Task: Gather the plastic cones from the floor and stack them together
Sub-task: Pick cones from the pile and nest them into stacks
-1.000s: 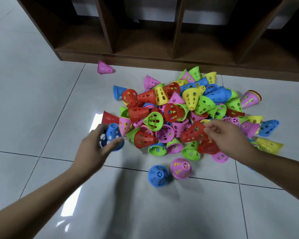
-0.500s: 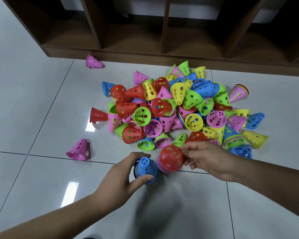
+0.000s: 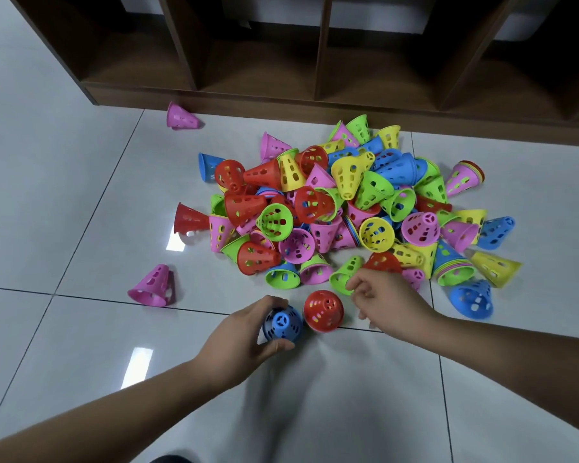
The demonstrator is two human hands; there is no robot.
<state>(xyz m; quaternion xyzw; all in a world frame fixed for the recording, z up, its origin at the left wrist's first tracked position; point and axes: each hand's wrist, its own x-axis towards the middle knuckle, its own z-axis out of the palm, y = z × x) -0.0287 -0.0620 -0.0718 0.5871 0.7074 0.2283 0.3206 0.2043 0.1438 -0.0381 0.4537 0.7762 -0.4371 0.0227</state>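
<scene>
The heap of cones (image 3: pixel 348 208) lies just beyond both my hands. My left hand (image 3: pixel 241 332) curls round a blue cone (image 3: pixel 282 324) on the floor. My right hand (image 3: pixel 390 304) is loosely curled at a green cone (image 3: pixel 346 274) on the heap's near edge; I cannot tell if it pinches it. A red cone (image 3: pixel 323 310) stands between my hands, untouched. Tugging the green one may tumble its neighbours down.

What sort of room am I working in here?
Probably an indoor playroom or classroom, though that is a guess: glossy pale floor tiles, a low dark wooden cubby shelf, and a heap of colourful perforated plastic cones spilled in front of it.
</scene>
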